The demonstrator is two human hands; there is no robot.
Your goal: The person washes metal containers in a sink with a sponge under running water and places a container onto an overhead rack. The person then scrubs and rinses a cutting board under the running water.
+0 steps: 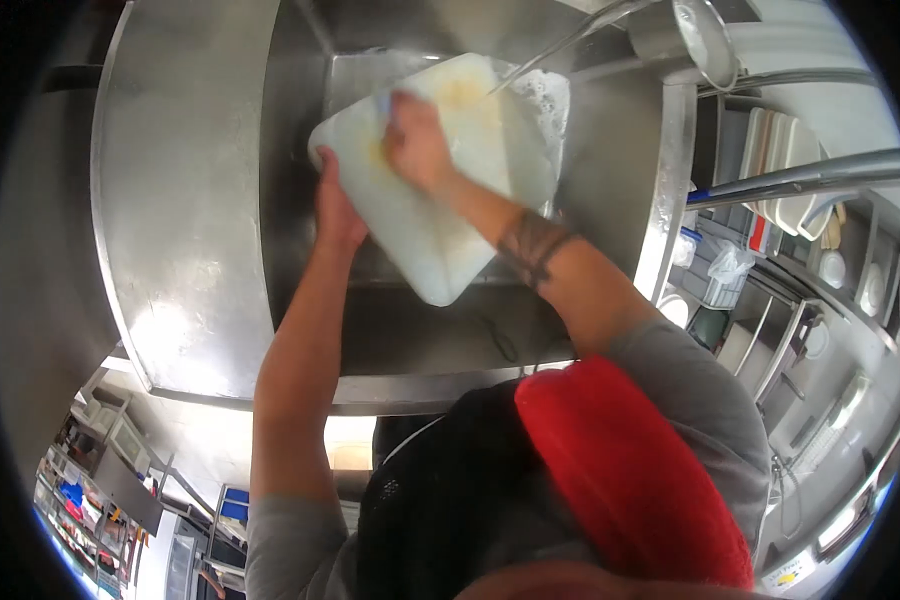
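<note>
A white cutting board (425, 225) with yellowish stains leans at an angle inside a steel sink (410, 335). Along its left edge, my left hand (340, 210) grips it, thumb on the upper face and the other fingers hidden beneath. My right hand (417, 145) is pressed to the upper part of the board, its fingers closed and smeared by motion. A small bluish patch shows at those fingertips, too blurred to name. Whitish foam (547, 105) lies in the sink beyond the board's right side.
A thin metal spout (570, 40) reaches over the sink from the top. Left of the basin is a steel drainboard (185, 190). A round metal vessel (705, 45) sits at the upper right. Several boards (785, 165) stand upright in a rack at right.
</note>
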